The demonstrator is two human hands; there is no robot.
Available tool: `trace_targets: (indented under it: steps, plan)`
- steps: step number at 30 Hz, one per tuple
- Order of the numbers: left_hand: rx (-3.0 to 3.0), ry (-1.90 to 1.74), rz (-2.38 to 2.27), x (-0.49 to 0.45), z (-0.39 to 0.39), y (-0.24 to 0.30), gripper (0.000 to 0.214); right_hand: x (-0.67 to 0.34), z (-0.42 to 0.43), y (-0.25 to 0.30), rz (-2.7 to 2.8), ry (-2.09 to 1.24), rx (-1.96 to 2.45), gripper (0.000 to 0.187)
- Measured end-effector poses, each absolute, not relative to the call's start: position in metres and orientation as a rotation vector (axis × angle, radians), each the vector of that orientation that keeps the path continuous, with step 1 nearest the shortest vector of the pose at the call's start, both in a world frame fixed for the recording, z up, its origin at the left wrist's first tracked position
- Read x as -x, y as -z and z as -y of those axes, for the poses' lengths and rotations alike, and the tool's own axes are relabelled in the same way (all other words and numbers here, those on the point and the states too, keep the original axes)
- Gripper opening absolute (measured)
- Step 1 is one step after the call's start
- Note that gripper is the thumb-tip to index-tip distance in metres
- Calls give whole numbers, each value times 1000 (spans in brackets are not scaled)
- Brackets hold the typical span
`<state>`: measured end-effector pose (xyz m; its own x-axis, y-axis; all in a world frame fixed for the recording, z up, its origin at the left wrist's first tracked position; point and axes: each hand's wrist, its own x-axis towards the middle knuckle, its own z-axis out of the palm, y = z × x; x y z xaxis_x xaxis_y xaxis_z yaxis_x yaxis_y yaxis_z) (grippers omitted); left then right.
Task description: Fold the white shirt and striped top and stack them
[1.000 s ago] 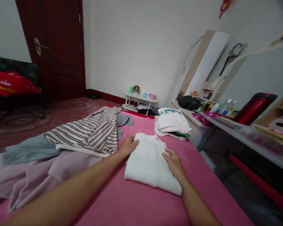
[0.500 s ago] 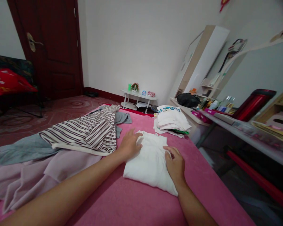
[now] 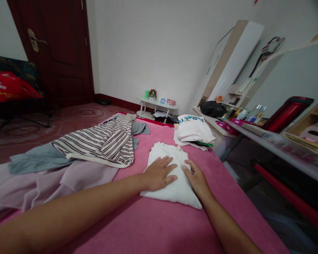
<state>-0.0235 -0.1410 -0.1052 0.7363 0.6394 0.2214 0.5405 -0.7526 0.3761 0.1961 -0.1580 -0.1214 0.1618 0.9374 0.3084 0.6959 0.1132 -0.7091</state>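
Note:
A folded white garment point(image 3: 162, 195), perhaps a shirt, lies on the pink bed cover point(image 3: 148, 225) in front of me. My left hand point(image 3: 160, 174) rests flat on its middle with the fingers spread. At the garment's right edge is my right hand point(image 3: 197, 176), its fingers apart and touching the cloth. Nothing is gripped by either hand that I can see. The garment's neckline end points away from me.
To the left lie a striped top point(image 3: 95, 144), a grey garment point(image 3: 39, 158) and a pale pink cloth point(image 3: 50, 183). Folded white clothes point(image 3: 194, 130) are stacked at the bed's far right. A cluttered table point(image 3: 275, 148) stands along the right side.
My left hand has moved from the garment's far left edge onto its middle and flattened there. My right hand stays at the right edge, slightly shifted. The view has tilted a little.

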Motion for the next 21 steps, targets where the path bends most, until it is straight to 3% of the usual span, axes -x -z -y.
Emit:
trace_targets:
  steps: [4,7,11,19,21]
  plan:
    - [-2670,-676,-756,70,166,96,63,-198,209,111,1681,-318,1605,51]
    - [-2784,-664,-579,97,187,98,52,-196,249,109,1941,-172,1594,38]
    - [-2899,-524,-665,102,193,100,27,-188,261,108,2128,-227,1540,15]
    - [-2914,-301,-636,111,205,37,51,-192,272,58,2149,-358,1466,7]
    - [-2861,-206,-578,119,220,33,47,-188,291,56,2231,-524,1507,8]
